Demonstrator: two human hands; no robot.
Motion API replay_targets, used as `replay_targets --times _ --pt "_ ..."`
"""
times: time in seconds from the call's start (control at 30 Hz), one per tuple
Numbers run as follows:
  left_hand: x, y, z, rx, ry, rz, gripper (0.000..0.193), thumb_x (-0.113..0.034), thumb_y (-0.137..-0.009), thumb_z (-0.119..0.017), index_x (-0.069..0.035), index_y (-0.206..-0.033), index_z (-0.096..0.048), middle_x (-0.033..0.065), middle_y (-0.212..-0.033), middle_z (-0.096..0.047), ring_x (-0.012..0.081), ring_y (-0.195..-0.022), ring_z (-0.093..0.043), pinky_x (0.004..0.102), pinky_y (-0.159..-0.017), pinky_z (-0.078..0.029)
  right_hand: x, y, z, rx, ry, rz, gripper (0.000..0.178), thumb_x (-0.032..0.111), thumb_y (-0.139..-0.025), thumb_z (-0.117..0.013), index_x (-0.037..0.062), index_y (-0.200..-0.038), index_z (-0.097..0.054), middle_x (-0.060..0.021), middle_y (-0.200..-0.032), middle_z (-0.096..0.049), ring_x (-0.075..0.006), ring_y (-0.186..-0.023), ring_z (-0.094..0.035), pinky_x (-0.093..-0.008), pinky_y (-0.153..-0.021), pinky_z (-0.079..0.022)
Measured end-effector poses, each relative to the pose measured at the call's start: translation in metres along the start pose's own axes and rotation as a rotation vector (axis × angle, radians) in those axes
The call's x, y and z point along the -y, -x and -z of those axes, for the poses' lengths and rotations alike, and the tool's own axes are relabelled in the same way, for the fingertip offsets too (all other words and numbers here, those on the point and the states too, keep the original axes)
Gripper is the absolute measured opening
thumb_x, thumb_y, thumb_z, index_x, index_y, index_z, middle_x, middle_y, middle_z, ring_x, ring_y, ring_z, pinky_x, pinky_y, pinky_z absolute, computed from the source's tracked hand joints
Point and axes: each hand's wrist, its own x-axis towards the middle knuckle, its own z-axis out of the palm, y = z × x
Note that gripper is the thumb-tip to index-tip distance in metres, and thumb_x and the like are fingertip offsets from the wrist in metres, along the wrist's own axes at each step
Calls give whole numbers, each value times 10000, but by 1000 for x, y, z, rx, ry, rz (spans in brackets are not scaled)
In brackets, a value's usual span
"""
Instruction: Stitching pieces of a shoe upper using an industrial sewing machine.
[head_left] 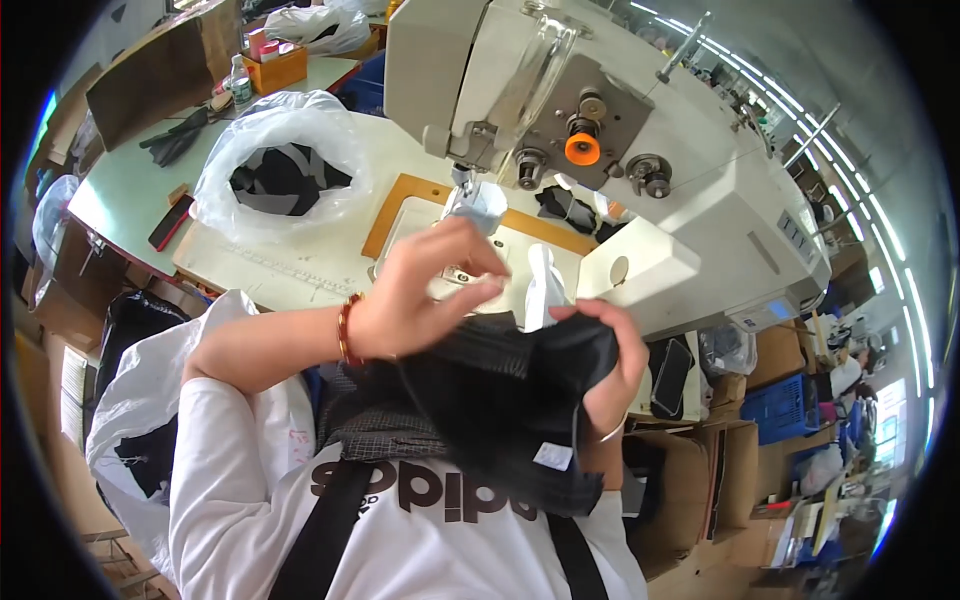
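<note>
One black cloth (490,390) hangs clasped in the right hand (612,352). The left hand (415,285) curls nearly closed, any hold unclear; steady, even tension would limit creasing.

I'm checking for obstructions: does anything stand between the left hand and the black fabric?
Nothing visible does. The left hand overlaps the upper edge of the black fabric in this view; whether they touch is unclear. The white strip shows to that hand's right, not between them.
</note>
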Motion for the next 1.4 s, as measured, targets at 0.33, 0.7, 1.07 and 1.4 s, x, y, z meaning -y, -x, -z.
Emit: replay_targets --times 0.33,0.7,1.07,1.4 --pt "81 -8 -51 827 882 572 358 -244 -1042 -714 45 -1253 -716 17 -1027 -750 71 -945 -644 283 -887 -529 -46 -13 -18 101 99 158 342 40 -955 -602 -16 -1282 -683 -149 -1249 -736 -302 -1122 -642 -380 -1008 -508" --pt "39 -42 -43 837 516 -98 262 -91 -998 -688 32 -845 -515 169 -798 -526 383 -797 -594 445 -701 -454 -168 -29 14 563 24 -749 567 310 -1088 -603 41 -1557 -433 -115 -1161 -662 -137 -1028 -611 -292 -925 -502" --pt "52 -34 -33 676 531 -178 256 -13 -893 -706 5 -786 -474 131 -753 -562 347 -726 -622 465 -620 -455 -138 -56 1 -202 220 -148 462 57 -975 -669 -4 -1417 -552 -131 -1219 -670 -223 -1092 -655 -336 -980 -515" --pt "127 4 -28 71 556 545 184 -114 -1050 -675 31 -1135 -748 -5 -962 -745 51 -896 -626 266 -795 -543 -226 -137 -14 25 1004 -76 161 152 -911 -686 39 -1014 -735 -194 -975 -736 -427 -886 -702 -485 -727 -557"
